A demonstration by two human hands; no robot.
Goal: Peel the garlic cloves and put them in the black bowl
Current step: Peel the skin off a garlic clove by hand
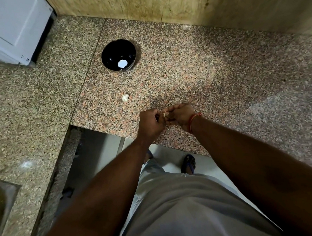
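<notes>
**Clove pinched between both hands over the near counter edge**

I see one garlic clove (165, 113), small and pale, held between the two hands above the near edge of the granite counter (212, 74); the left hand (150, 123) has its fingers curled in on the clove from the left; the right hand (181, 116) curls round it from the right, a red thread band (193, 117) on that wrist; the fingertips of both meet at the clove, so how much skin is off it I cannot tell. A second garlic piece (125, 97) lies loose on the counter, far-left of the hands and well apart from them; farther off along the same line stands the black bowl (118, 55), upright, a bright white spot (122, 63) in its bottom, whether clove or glare I cannot say. Far left, a white appliance (12, 30) sits at the counter's end; near left, a corner of a steel sink (1, 202); a tiled wall (163, 4) runs along the far side.
</notes>
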